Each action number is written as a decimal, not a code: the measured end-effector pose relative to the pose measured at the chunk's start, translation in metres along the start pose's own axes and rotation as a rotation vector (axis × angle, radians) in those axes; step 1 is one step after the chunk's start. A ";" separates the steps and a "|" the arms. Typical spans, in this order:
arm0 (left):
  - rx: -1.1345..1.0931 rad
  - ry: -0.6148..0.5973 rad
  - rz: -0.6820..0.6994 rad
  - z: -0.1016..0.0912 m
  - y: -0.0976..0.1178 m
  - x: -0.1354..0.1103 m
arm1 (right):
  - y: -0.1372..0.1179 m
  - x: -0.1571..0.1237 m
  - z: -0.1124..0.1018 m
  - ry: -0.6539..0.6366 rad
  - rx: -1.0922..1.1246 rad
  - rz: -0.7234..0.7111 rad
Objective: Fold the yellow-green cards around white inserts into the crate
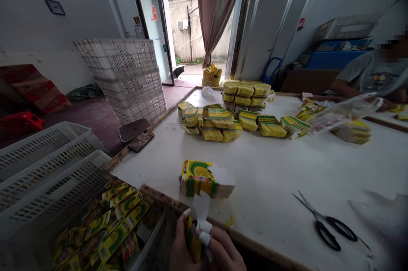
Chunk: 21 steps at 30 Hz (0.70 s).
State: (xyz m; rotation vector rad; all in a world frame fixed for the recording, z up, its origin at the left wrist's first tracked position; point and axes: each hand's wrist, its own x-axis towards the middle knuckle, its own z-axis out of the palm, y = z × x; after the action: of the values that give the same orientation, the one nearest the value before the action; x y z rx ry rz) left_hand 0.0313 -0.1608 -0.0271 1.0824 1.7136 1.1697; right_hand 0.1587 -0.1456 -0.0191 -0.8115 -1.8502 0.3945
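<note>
At the table's front edge a small yellow carton (194, 243) is held upright, a white flap (200, 205) standing up from its top. My left hand (180, 245) is wrapped round its left side. My right hand (225, 247) closes on it from the right, fingers at the open end; white wrapping covers some fingertips. Just beyond lies a stack of flat, unfolded cartons (199, 175), yellow and green with white ends. Below left, a plastic crate (156, 241) holds many filled-looking yellow cartons (123, 211).
Black-handled scissors (325, 224) lie open on the white table (261, 169). Bundled carton stacks (219, 122) line its far side. A phone (141, 141) rests at the left edge. White crates (127, 79) stand beyond. Another person (360, 75) sits at far right, near a plastic bag (346, 113).
</note>
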 end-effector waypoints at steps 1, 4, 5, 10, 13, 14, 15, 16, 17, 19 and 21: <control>0.000 0.008 0.013 0.000 0.002 -0.003 | -0.003 -0.004 0.001 -0.022 0.033 0.008; 0.042 -0.024 0.045 -0.006 0.005 -0.006 | -0.011 -0.014 0.002 -0.033 0.188 0.095; 0.068 -0.047 0.061 -0.009 0.006 -0.006 | -0.012 -0.015 0.001 -0.018 0.253 0.167; 0.244 -0.142 0.201 -0.017 0.003 -0.007 | -0.004 0.006 -0.016 0.048 0.512 0.632; 0.289 -0.152 0.328 -0.015 -0.002 -0.012 | 0.003 0.024 -0.022 -0.089 0.707 0.839; 0.283 -0.136 0.357 -0.014 -0.003 -0.014 | 0.004 0.028 -0.021 -0.097 0.819 0.954; 0.273 -0.115 0.376 -0.012 -0.004 -0.015 | 0.004 0.030 -0.018 -0.085 0.947 1.086; 0.266 -0.092 0.388 -0.011 -0.005 -0.016 | 0.005 0.029 -0.014 -0.068 1.074 1.215; 0.264 -0.072 0.393 -0.011 -0.006 -0.017 | 0.005 0.027 -0.009 -0.056 1.186 1.327; 0.278 -0.055 0.390 -0.011 -0.008 -0.016 | 0.005 0.018 0.001 -0.065 1.335 1.456; 0.295 -0.063 0.395 -0.012 -0.011 -0.015 | 0.006 0.009 0.007 -0.049 1.380 1.470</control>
State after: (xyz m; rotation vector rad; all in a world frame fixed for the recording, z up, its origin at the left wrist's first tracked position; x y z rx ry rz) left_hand 0.0230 -0.1804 -0.0325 1.6796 1.7051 1.1197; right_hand 0.1520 -0.1347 -0.0195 -0.9135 -0.3052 2.2194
